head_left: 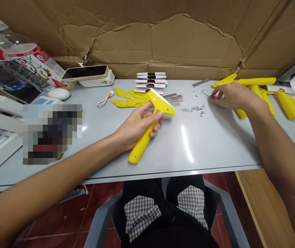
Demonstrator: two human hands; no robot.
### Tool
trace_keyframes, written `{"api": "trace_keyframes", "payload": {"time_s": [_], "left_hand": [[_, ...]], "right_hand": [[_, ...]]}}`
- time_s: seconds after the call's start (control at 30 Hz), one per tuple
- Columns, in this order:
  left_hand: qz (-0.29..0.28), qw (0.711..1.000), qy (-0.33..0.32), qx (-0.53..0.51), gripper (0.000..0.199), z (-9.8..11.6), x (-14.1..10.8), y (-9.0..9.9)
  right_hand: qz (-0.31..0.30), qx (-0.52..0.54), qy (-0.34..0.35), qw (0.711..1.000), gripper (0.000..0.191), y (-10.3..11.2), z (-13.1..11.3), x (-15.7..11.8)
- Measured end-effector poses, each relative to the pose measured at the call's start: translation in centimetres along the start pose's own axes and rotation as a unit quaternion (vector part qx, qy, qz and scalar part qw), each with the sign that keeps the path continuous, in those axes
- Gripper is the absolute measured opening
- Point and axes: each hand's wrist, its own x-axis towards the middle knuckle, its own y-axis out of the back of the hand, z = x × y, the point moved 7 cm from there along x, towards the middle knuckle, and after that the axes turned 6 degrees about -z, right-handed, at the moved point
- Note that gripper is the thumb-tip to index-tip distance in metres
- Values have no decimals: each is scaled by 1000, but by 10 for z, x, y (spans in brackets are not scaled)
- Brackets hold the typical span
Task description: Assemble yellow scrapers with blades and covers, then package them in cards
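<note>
My left hand (139, 124) is closed round a yellow scraper (143, 143), its blade head tilted up and to the right. One screw shows in the head, and a small hole sits near its other end. Farther right, the fingers of my right hand (222, 96) are closed on a small screwdriver (208, 93) with a red and clear handle, its shaft pointing left over the table. Between the hands lies a loose heap of small screws (193, 109). Several metal blades (174, 99) and yellow plastic scraper parts (123, 102) lie behind the held scraper.
White folded paper packs (151, 81) stand stacked at the back, before a cardboard wall (173, 44). Yellow handles (289, 105) lie at the right. On the left are a phone (85, 71), a cable (106, 99), a white mouse (59, 94) and a bottle (33, 62).
</note>
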Motion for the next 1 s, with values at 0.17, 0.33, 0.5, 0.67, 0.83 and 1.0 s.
{"api": "trace_keyframes", "payload": {"time_s": [0.17, 0.33, 0.5, 0.67, 0.83, 1.0], "left_hand": [[14, 1000, 1, 21, 20, 1, -1, 0], [-6, 998, -17, 55, 24, 3, -1, 1], [-40, 995, -35, 90, 24, 5, -3, -2], [-44, 994, -36, 90, 25, 5, -3, -5], [-56, 994, -34, 87, 23, 4, -2, -8], [-57, 994, -30, 87, 21, 3, -2, -8]], "right_hand": [[9, -3, 9, 1000, 27, -3, 2, 3], [-3, 4, 4, 1000, 37, -1, -1, 0], [85, 11, 69, 994, 40, 12, -25, -11], [131, 28, 153, 979, 51, -1, -52, -6], [112, -12, 181, 977, 56, -20, -62, 18], [106, -29, 178, 978, 49, -19, -61, 27]]}}
